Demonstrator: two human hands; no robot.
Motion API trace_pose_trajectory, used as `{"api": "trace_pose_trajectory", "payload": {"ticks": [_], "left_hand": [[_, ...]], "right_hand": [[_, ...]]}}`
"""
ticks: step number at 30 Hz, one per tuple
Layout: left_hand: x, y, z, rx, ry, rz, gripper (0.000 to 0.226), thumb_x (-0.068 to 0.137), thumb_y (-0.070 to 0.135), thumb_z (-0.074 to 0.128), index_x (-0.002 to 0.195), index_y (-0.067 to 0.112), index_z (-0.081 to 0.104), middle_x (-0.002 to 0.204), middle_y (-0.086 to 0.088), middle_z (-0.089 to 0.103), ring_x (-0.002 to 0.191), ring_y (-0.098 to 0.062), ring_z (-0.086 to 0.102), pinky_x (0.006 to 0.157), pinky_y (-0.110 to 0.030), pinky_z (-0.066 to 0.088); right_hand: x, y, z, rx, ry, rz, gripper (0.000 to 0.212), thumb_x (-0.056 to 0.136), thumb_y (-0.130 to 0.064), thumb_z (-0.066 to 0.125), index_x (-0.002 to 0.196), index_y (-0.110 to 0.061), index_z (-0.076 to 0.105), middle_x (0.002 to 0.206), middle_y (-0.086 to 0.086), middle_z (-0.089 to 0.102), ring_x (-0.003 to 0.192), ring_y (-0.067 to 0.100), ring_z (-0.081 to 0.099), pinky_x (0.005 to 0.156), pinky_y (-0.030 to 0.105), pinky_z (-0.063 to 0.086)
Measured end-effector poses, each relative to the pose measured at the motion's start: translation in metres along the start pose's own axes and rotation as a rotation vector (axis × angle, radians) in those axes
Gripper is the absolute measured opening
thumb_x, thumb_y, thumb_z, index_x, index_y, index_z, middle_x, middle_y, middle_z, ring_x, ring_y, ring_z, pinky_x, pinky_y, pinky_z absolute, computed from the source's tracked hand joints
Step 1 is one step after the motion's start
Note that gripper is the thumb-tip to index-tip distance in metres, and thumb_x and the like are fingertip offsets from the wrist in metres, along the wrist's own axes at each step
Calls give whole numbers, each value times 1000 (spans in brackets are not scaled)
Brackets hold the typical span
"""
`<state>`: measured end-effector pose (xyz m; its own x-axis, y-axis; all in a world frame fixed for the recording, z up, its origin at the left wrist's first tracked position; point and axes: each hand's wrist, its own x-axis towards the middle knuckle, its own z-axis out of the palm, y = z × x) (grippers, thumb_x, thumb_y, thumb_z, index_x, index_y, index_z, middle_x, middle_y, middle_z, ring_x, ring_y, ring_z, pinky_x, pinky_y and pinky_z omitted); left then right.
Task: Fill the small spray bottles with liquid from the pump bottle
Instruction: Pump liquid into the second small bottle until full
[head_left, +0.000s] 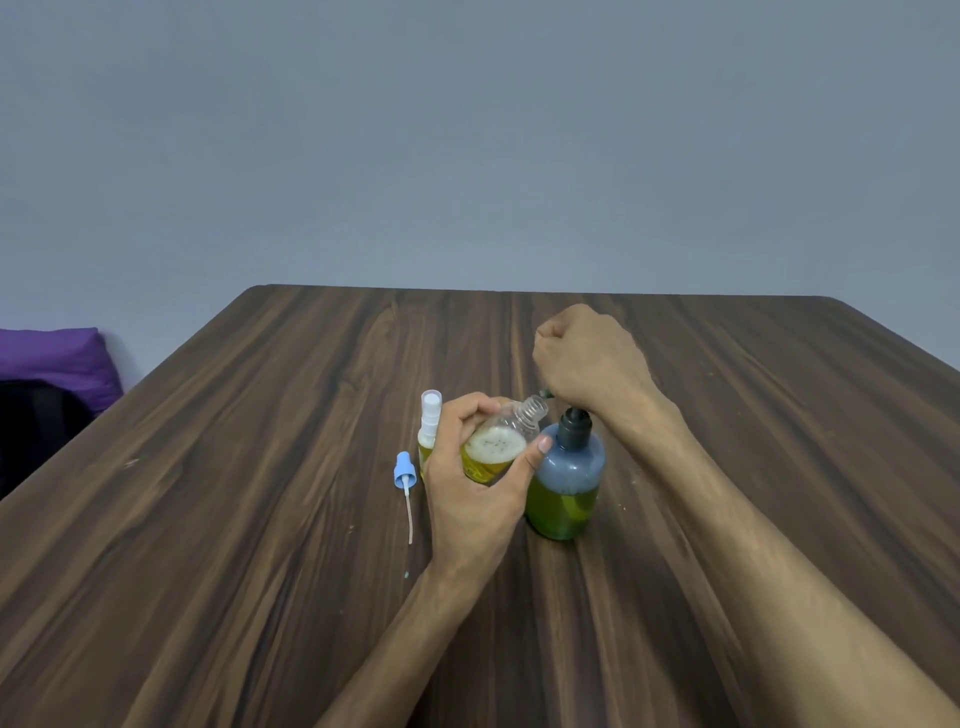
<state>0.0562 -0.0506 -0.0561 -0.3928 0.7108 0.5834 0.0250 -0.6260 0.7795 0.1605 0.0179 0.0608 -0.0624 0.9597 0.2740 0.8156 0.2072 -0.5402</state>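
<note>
The left hand (470, 483) grips an open small bottle (496, 449), tilted, its neck just under the pump spout. The right hand (587, 358) is curled in a fist on the pump bottle (566, 483) head. A capped bottle (429, 426) stands behind; a blue sprayer (404, 475) lies on the table (260, 519).

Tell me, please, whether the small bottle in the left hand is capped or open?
Open: the small bottle shows a bare threaded neck, and a blue spray cap lies on the table.

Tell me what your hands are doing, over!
Left hand grips tilted clear small bottle, half full, foamy. Right hand on dark pump bottle. Nothing blocking.
</note>
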Motion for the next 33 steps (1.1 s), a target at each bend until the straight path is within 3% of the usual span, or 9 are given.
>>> {"api": "trace_pose_trajectory", "payload": {"ticks": [5, 18, 23, 33], "left_hand": [[0, 0, 0, 10, -8, 8, 47, 78, 12, 91, 111, 26, 61, 110, -3, 75, 105, -26, 74, 94, -35, 59], [0, 0, 0, 5, 8, 10, 50, 78, 14, 92, 110, 36, 61, 111, 0, 74, 106, -25, 73, 94, -31, 58], [-1, 0, 0, 11, 0, -5, 47, 78, 14, 92, 111, 26, 61, 111, -2, 74, 107, -27, 74, 94, -32, 59], [-1, 0, -2, 35, 1, 12, 48, 79, 13, 91, 112, 27, 61, 111, -4, 74, 107, -28, 74, 95, -38, 60]], "right_hand": [[-6, 3, 10, -4, -6, 34, 35, 84, -11, 45, 49, -17, 42, 57, -3, 47, 64, 27, 43, 61, 34, 35], [-2, 1, 4, 8, 51, -2, 33, 82, -8, 44, 50, -15, 39, 52, -3, 43, 53, 22, 38, 52, 31, 31], [-4, 1, 8, -18, 7, 15, 34, 83, -9, 43, 50, -15, 39, 55, -3, 44, 58, 25, 39, 55, 32, 31], [-3, 2, 7, -2, 17, 5, 36, 83, -8, 44, 48, -16, 40, 53, -3, 44, 57, 25, 41, 57, 34, 35]]}}
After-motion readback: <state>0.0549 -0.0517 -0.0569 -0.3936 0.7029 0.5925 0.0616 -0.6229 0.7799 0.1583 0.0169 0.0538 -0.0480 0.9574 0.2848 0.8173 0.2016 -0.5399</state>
